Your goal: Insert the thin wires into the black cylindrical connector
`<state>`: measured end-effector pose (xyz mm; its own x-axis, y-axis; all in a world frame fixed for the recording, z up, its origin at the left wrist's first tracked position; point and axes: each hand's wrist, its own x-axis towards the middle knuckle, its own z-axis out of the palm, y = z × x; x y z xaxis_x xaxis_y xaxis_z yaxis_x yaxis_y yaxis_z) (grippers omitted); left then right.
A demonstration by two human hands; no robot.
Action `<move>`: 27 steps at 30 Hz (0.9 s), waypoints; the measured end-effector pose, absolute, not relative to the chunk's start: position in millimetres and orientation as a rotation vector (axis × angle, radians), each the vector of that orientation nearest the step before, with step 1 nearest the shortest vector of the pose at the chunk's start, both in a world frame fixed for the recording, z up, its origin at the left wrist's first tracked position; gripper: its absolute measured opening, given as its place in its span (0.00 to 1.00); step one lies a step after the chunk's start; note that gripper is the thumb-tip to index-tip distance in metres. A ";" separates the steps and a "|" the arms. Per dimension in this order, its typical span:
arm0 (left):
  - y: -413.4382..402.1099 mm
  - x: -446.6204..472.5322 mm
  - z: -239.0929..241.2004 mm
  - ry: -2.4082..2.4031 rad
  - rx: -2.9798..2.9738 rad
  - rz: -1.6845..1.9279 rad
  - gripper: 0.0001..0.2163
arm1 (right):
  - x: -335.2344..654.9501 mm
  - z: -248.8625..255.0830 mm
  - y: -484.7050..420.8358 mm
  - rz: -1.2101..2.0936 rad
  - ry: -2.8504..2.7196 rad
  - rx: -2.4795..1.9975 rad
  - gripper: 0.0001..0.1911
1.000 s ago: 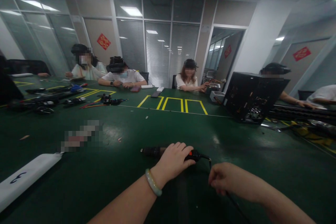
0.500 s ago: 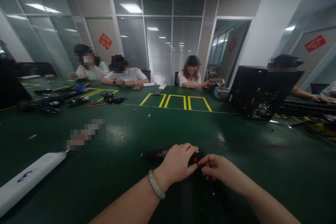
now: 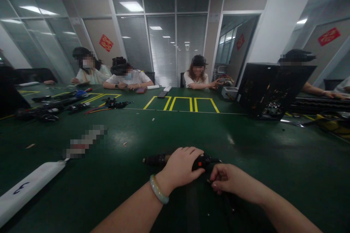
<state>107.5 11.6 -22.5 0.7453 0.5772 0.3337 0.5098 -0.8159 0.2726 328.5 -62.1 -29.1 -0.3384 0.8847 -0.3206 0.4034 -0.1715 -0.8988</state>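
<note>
- At the lower left of the frame, a white flat case with a handwritten mark lies on the green table; a blurred strip extends from its upper end.
- Above it, toward the left edge, there is a pile of black parts, and beside it a black piece with coloured wires.
- In the lower middle, the black corded hand tool lies crosswise on the table, its metal tip toward the left.
- The left hand, with a pale bangle on the wrist, covers the middle of this tool; its fingers are curved over the body, with the thumb near the red switch.
- Just right of it, the right hand has its fingers closed in a pinch, and a small bright piece shows at the fingertips; I cannot tell what it is.
- The black cord leaves the right end of the tool and goes behind this hand.
- At the right of the frame, farther back, a black computer case stands on the table.
</note>
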 end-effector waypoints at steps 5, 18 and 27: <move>11.0 108.7 -24.7 0.870 2.797 0.622 0.19 | 328.6 -30.3 -62.9 1.636 -1.538 -1.358 0.14; 12.4 109.8 -29.2 0.862 2.795 0.661 0.19 | 324.3 -39.3 -64.9 1.442 -1.576 -1.534 0.10; 8.5 107.0 -24.7 0.853 2.797 0.646 0.18 | 330.2 -37.6 -62.8 1.487 -1.508 -1.485 0.13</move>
